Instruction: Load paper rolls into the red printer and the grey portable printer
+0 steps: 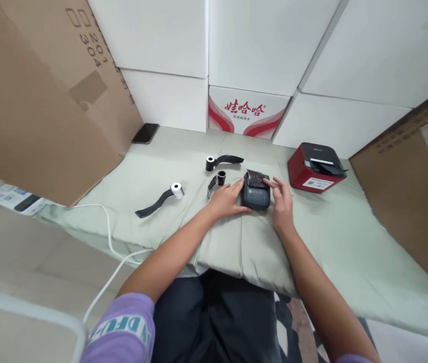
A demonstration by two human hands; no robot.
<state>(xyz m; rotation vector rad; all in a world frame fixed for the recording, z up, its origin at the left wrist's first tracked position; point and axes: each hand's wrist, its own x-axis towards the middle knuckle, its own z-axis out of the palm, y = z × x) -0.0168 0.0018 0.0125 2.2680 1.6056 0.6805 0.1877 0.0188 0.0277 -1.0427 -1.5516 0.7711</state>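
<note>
"Where is the small dark device (256, 197)?"

"On the pale green cloth (217, 244), between the person's two hands, with its front facing the person."

"What is the left hand (229, 199) doing?"

"It has the left side of the device in its grasp: fingers up at the far left corner, thumb stretched out along the near edge."

"And the right hand (282, 204)?"

"That one is at the other side, a fingertip touching the glossy dark strip (256, 179) over the top of the device. The fingers are loosely bent and a little apart. Whether they pinch the strip, I can't tell from here."

"I count three rolls around there."

"So do I. The dark roll (221, 177) is just beyond the left hand, with its end trailing down beside it. The far roll (210, 164) has a black tail reaching to the right. The white roll (177, 189) lies farther left, its black tail slanting towards the near edge."

"What's that red-and-black machine (314, 169)?"

"I can't say, but it sits beyond the right hand, a label on its front and a dark strip sticking out at the top."

"Anything else?"

"A phone (146, 133) at the back left, beside the big cardboard box (47, 101), and a red-patterned white carton (249, 112) behind everything."
</note>
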